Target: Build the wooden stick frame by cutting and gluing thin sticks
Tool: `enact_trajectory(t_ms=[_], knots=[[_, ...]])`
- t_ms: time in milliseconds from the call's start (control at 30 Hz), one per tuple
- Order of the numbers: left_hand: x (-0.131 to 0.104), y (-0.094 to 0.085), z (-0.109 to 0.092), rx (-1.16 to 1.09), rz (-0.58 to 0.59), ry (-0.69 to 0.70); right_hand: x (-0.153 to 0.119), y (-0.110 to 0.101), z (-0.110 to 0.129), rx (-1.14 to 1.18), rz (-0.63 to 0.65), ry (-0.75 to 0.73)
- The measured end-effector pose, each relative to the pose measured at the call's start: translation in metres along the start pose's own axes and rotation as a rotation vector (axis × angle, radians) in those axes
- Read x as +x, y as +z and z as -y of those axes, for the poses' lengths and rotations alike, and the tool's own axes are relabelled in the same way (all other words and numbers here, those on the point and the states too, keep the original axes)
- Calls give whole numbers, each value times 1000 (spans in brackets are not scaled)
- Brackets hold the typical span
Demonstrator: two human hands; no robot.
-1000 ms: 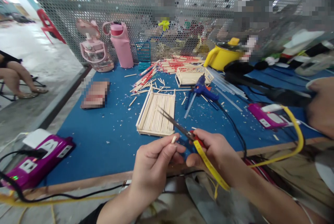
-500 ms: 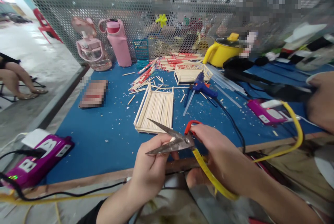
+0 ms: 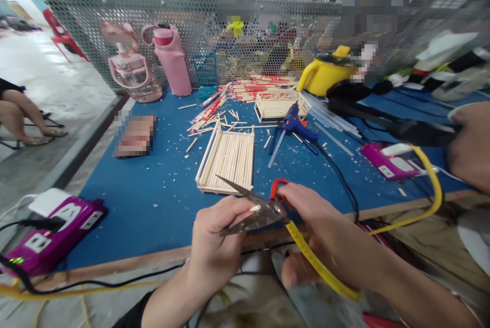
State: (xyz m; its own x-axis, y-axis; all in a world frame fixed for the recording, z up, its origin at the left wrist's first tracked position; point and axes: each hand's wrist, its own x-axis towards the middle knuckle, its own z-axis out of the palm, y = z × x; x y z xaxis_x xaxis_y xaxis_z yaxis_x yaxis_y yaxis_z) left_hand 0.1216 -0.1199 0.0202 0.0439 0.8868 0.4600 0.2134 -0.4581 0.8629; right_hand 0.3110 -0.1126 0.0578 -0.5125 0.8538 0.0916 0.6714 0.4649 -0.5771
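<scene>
My right hand (image 3: 319, 226) grips a pair of scissors (image 3: 270, 213) with one red and one yellow handle, their blades parted and pointing left. Between the blades, near the pivot, shows the pale end of a thin wooden stick (image 3: 254, 208). My left hand (image 3: 216, 238) pinches that stick; most of it is hidden by the fingers. Just beyond the blades lies a small tray-like frame of wooden sticks (image 3: 231, 157), with low rails along its sides. Both hands are above the table's front edge.
A blue glue gun (image 3: 294, 121) stands right of the frame. Behind are a second stick frame (image 3: 281, 108), a pile of red-marked sticks (image 3: 252, 91), glue sticks (image 3: 333, 119), a yellow pot (image 3: 325, 75) and pink bottles (image 3: 174, 65). Purple power strips (image 3: 57, 231) sit left and right. Another person's hand (image 3: 469, 144) is at right.
The scissors' handles have spread slightly and the blades have shifted around the stick, whose end now shows more clearly. My left hand has moved slightly left.
</scene>
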Motion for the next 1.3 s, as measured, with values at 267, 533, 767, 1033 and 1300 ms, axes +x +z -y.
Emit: enact_trajectory(t_ms=[267,533,767,1033,1300], knots=[[0,-1,0,31,14,46,0,1,2,-65,0,17],[-10,2,11,30,12,-15,-2,4,0,-133,28,143],[-6,7,4,18,68,-75,-11,16,-5,41,59,213],[-13,6,2,-140,286,-172,-37,7,-33,-170,-188,354],[-13,-7,16,-59,320,91,-54,-22,-86,-658,37,665]])
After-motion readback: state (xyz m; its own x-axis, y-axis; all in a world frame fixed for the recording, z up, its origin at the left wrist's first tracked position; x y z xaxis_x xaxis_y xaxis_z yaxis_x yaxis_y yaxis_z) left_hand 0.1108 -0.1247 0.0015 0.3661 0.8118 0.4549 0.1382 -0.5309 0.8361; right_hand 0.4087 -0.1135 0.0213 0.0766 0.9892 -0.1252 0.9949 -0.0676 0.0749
